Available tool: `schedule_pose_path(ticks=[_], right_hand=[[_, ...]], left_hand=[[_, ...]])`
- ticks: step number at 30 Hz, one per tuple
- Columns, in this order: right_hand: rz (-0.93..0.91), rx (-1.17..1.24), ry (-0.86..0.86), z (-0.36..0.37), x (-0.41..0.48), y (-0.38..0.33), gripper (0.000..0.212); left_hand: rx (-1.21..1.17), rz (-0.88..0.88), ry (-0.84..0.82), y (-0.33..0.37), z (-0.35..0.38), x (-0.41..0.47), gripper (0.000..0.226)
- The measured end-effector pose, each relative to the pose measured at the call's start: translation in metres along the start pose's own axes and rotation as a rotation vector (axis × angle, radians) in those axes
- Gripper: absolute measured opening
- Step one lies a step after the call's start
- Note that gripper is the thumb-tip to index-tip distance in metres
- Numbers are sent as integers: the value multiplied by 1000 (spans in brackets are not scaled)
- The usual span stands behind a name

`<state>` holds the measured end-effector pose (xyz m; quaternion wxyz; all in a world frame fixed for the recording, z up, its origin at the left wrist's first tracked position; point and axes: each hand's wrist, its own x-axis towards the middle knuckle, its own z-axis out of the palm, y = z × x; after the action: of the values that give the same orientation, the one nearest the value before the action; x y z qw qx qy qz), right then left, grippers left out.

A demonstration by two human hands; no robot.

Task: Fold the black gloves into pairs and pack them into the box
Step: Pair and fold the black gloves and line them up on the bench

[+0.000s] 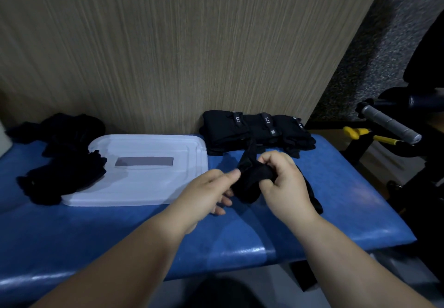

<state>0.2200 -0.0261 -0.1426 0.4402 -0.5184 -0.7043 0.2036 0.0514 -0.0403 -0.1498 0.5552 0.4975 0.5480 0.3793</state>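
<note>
Padding of a blue vinyl bench under your grip, white plastic box lid left of it, stack of folded black fabric gloves beyond, your right hand and left hand both closed on a bunched black glove between them.

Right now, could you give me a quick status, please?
Both hands, left and right, gripping one black glove. White box lidded. Nothing obstructing.
</note>
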Motion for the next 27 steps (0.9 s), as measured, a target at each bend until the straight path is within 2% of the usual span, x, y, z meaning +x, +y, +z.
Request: schedule_pose_path(ticks=[3,7,10,13,17,21,24,25,27], right_hand=[[89,160,-6,-1,1,-1,43],[222,502,-65,3,2,3,41],[279,709,-176,6,1,4,38],[230,693,-307,2,1,7,37],[285,790,-464,-5,-1,5,53],[472,836,-333,-1,1,0,60],[480,721,-235,4,2,0,28],[469,686,-211,6,2,1,21],[458,640,-185,6,3,3,20]], left_hand=[[-95,-128,13,2,1,0,45],[-226,-279,-115,4,2,-1,60],[-407,-221,-84,5,2,2,46],[-578,-111,33,4,0,8,28],[-567,-32,125,3,-3,12,27],[-430,4,158,1,-1,12,28],[-437,4,72,0,2,9,28],[-472,-14,16,1,2,9,35],[-577,-65,-44,2,1,11,52]])
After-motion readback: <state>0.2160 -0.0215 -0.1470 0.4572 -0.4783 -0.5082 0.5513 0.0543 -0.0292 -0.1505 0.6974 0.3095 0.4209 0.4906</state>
